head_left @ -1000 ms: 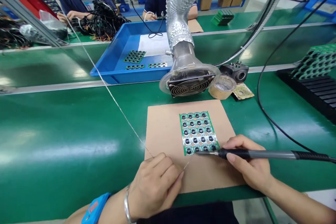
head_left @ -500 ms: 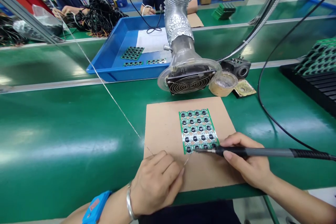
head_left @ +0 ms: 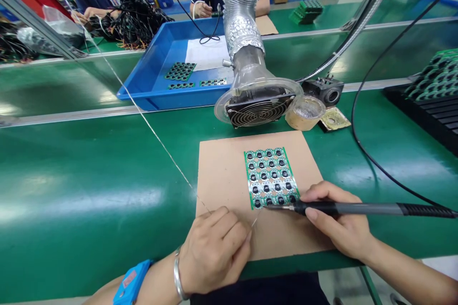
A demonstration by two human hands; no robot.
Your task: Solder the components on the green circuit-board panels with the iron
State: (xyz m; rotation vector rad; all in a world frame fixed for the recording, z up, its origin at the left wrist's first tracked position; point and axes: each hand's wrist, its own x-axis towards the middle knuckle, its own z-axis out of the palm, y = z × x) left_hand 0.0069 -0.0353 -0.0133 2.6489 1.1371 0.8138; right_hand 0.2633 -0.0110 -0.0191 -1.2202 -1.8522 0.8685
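A green circuit board panel (head_left: 271, 177) with rows of black parts lies on a brown cardboard mat (head_left: 225, 176). My right hand (head_left: 343, 228) is closed round a soldering iron (head_left: 358, 208), whose tip rests at the panel's near edge. My left hand (head_left: 214, 250) pinches a thin solder wire (head_left: 157, 139); the wire's short free end sticks out just left of the iron tip, and its long part runs up to the far left. A blue wrist strap and a metal bangle are on my left wrist.
A fume extractor hose with fan (head_left: 255, 100) stands just behind the mat, beside a tin (head_left: 305, 113) and an iron stand (head_left: 324, 90). A blue tray (head_left: 157, 81) holds more panels. Stacked boards (head_left: 432, 81) sit far right. Other people work across the green bench (head_left: 71, 176).
The view has shifted slightly. Both hands stay almost in place; the iron tip and the wire end remain at the panel's near edge.
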